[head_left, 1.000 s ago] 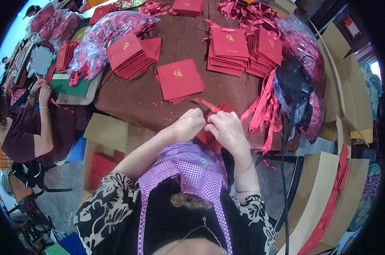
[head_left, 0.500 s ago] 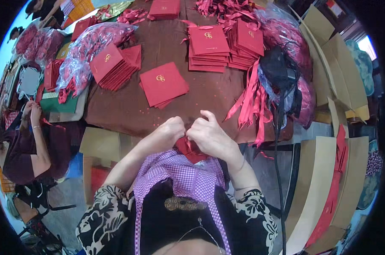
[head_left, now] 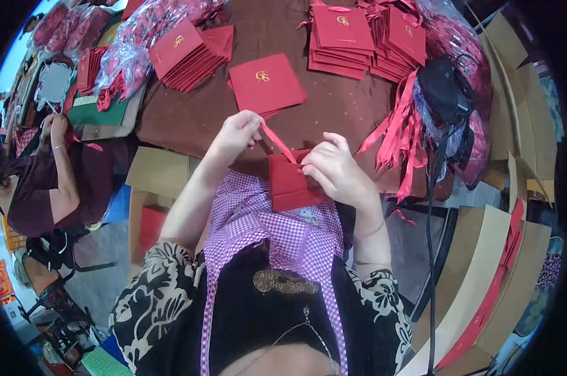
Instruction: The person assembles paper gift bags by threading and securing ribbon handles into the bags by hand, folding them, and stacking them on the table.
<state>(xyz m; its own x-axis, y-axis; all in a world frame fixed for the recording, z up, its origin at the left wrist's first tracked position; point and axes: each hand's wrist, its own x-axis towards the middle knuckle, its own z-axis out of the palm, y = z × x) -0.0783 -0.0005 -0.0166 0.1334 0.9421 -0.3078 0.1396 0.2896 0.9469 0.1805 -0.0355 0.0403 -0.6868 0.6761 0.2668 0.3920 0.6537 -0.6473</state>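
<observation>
Over my lap, at the table's near edge, is a small red paper bag (head_left: 288,183) with a ribbon at its top edge. My right hand (head_left: 343,170) grips the bag's upper right part between thumb and fingers. Up and to the left, my left hand (head_left: 239,135) pinches the pinkish-red ribbon (head_left: 277,143), which runs taut down to the bag's top. Just beyond lies a short stack of flat red bags (head_left: 268,83) with a gold emblem. Loose red ribbons (head_left: 404,141) hang to the right of my right hand.
Fanned red bags (head_left: 180,55) lie at the far left, and taller stacks (head_left: 341,41) at the far right. A dark bag (head_left: 444,88) with a hanging black cord sits right of the ribbons. Open cardboard boxes (head_left: 471,263) stand rightward. A co-worker (head_left: 36,175) handles something at left.
My hands have moved apart. The left has gone up and left, drawing the ribbon out straight, and the bag now shows more fully. The view has shifted.
</observation>
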